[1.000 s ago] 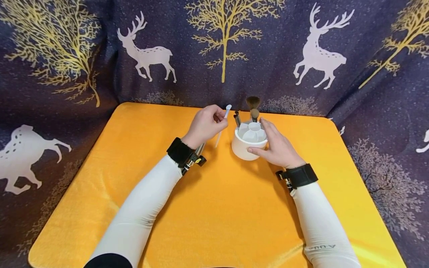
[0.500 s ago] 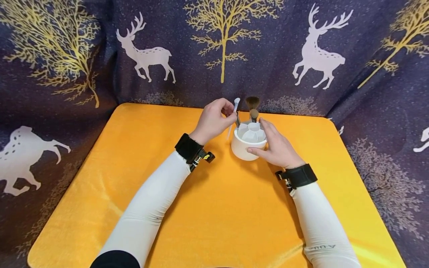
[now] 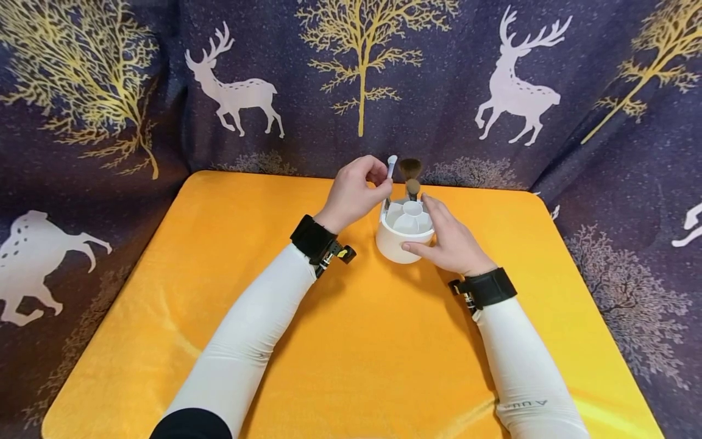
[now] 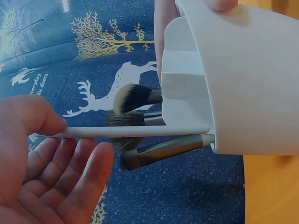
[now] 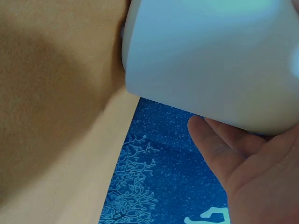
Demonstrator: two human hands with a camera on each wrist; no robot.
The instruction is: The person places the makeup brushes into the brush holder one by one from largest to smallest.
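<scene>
One slim white brush [image 4: 135,132] is pinched in the thumb and fingertips of the person's left hand [image 3: 355,195], standing nearly upright with its pale tip on top. From the left wrist, I see the remaining fingers of that hand loosely bent below the handle. The brush's lower end is at the left edge of a round white holder [image 3: 398,247]; how far inside it reaches, I cannot tell.

Across from it, the right hand [image 3: 455,241] grips the holder from its right side, thumb along the front wall and fingers spread toward the far rim. Pale dividers [image 3: 404,223] fan out within the holder around a small central ring. A big dark fluffy brush [image 3: 410,167] and a smaller round-headed brush [image 3: 413,186] rise at its back, and a narrow dark brush [image 4: 163,153] leans just beside the white one.

All this sits toward the far edge of an orange-covered table [image 3: 351,353], before a dark blue curtain [image 3: 318,146] printed with white deer and yellow trees.
</scene>
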